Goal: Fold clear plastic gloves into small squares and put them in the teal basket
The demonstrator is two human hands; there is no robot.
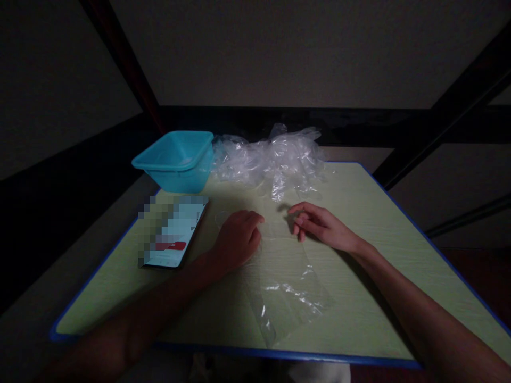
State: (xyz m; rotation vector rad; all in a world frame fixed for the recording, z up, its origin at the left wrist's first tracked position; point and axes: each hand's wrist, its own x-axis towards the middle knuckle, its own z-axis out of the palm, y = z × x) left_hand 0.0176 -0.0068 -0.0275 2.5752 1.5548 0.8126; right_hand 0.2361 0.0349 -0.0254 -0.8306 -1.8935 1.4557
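Note:
A clear plastic bag (285,290) lies flat on the table in front of me, its lower end near the front edge. My left hand (239,239) rests on the bag's upper left part, palm down, with its fingers curled and pressed together; whether they grip the film is hidden. To the right of the bag's upper part, my right hand (315,226) hovers just over the table, its fingers bent and apart with nothing between them. Behind both hands sits a heap of crumpled clear plastic bags (275,157).
A turquoise plastic basin (179,173) stands at the table's back left corner. A phone (175,234) with a lit screen lies left of my left hand. The pale green table (383,298) has a blue edge, and a wall rises behind it.

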